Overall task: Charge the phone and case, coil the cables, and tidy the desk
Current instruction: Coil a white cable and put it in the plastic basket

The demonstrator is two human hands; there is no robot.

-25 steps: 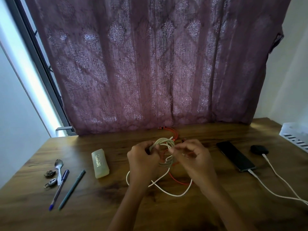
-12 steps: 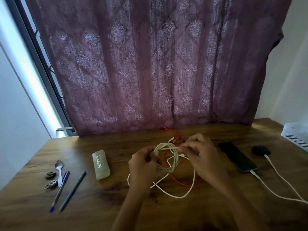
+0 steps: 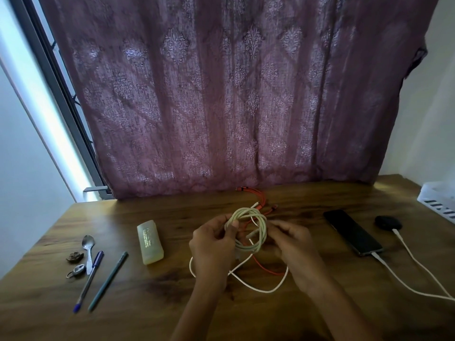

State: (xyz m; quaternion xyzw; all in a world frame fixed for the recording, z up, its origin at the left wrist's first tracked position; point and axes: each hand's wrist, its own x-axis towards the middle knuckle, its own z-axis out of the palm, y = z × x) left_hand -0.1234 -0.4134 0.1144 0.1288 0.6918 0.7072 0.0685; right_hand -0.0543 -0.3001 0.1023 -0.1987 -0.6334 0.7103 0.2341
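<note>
Head view down onto a wooden desk w/ a purple curtain hung behind it. Both forearms are brought in from 6 o'clock, and the hands are raised just above the desk centre.

The L hand is turned palm-inward. Its fingers are curled and its thumb is pressed on the 9 o'clock side of a cream cable coil, so the coil is gripped. The R hand is slightly blurred; its fingertips are pinched at the coil's 3 o'clock side. The coil, several loops thick, is held btwn the two hands.

A white cable is looped on the desk at 6 o'clock of the hands; whether it is joined to the coil cannot be told. An orange cable is laid at 12 o'clock and passes under the hands.

At 3 o'clock of the hands a dark phone is laid flat, w/ a white lead plugged into its near end. Just beyond it a small black case is set, w/ a second white lead plugged in.

Containers: a white basket is cut off at the 3 o'clock frame edge, contents not visible. A pale bottle is laid on its side at 9 o'clock, contents not discernible. Toward 8 o'clock a spoon, a blue pen and a dark pen are laid side by side.
</note>
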